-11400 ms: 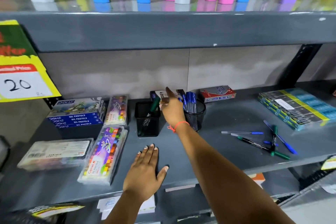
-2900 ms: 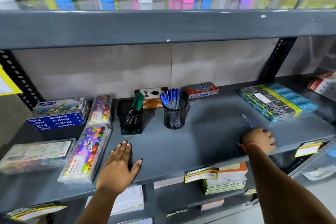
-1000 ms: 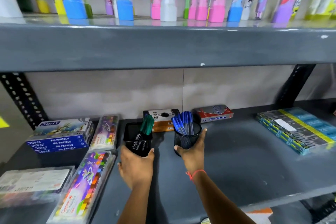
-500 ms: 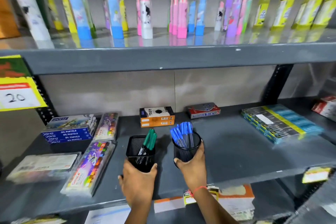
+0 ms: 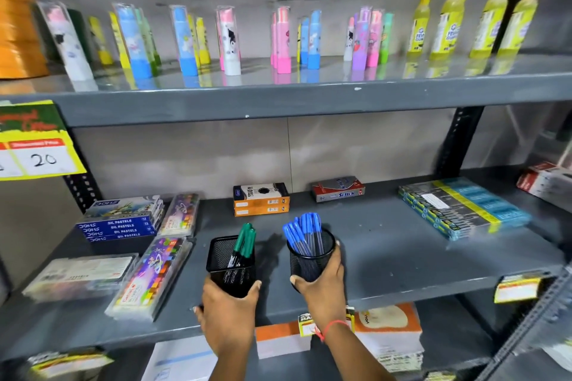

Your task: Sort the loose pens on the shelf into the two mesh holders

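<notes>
Both hands are wrapping around the holders right now: the left hand (image 5: 227,315) is gripping the square mesh holder (image 5: 230,266) from its near side, and the right hand (image 5: 322,288) is cupping the round mesh holder (image 5: 311,260), thumb on the near left, fingers curling round the right. The two are sitting near the front of the grey shelf (image 5: 402,260), close side by side but not touching. The green pens (image 5: 244,241) are standing in the square one, leaning with their caps up and toward the far right; the blue pens (image 5: 301,233) are bunching in the round one, long axes near upright, caps fanning up and slightly left. No loose pen is showing anywhere on the shelf, so the sorting is looking finished and this is looking like the tidying step. Next, I'd say, the holders are needing a level slide or lift to their spot, kept upright so the leaning pens are not tipping out, then a clean release.
</notes>
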